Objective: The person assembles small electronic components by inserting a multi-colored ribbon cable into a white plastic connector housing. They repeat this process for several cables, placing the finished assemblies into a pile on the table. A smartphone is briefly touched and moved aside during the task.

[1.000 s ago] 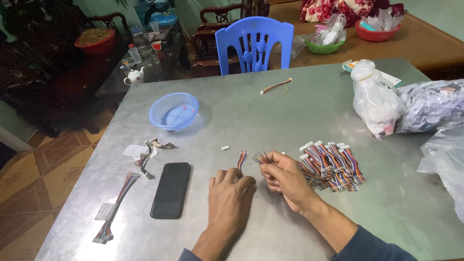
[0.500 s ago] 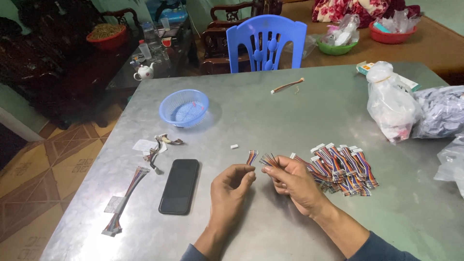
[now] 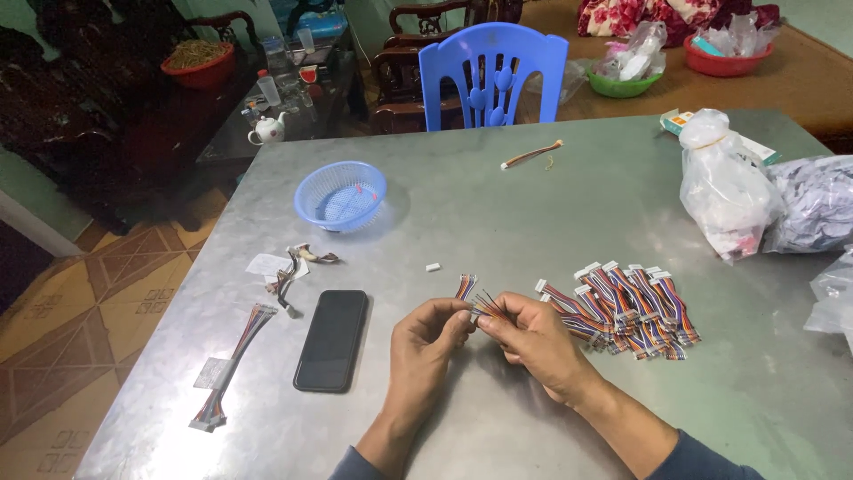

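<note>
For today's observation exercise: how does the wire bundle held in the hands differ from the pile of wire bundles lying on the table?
The held wire bundle is a single piece, pinched between the left hand and right hand; the pile of wire bundles is many pieces lying side by side on the metal table, untouched. The held wire bundle is raised off the surface with its loose ends fanned out; the pile lies flat. Both are short, multicoloured wires.
</note>
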